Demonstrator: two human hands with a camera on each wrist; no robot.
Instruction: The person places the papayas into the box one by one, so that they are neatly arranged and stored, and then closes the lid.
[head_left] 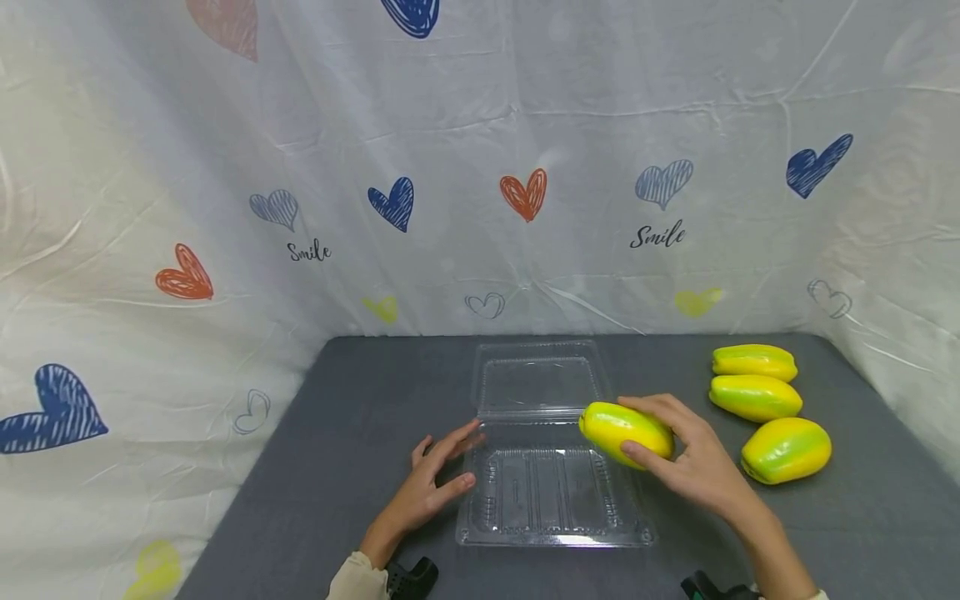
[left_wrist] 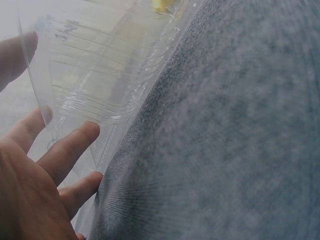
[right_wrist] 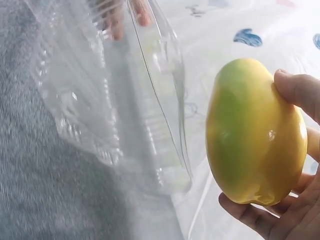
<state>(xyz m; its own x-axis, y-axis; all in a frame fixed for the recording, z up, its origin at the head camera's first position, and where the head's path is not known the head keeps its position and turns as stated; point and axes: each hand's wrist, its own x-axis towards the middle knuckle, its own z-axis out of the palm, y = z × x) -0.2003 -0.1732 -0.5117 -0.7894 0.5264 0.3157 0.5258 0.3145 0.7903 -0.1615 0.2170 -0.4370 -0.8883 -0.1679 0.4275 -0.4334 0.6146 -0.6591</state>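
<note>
My right hand (head_left: 693,454) holds a glossy yellow-green papaya (head_left: 622,432) between thumb and fingers. In the head view the fruit overlaps the right side of a clear plastic clamshell container (head_left: 555,537). The right wrist view shows the papaya (right_wrist: 255,132) up close, raised beside the container (right_wrist: 80,100). The container's lid (head_left: 536,379) lies folded back, away from me. At the container's left side is my left hand (head_left: 427,487), fingers spread and fairly straight. In the left wrist view, its fingertips (left_wrist: 90,131) are right at the clear plastic wall.
Three more papayas stand in a column at the right of the grey-covered table (head_left: 375,392): a far one (head_left: 753,362), a middle one (head_left: 756,397) and a near one (head_left: 786,451). A white curtain (head_left: 450,267) printed with hearts hangs behind and at the sides.
</note>
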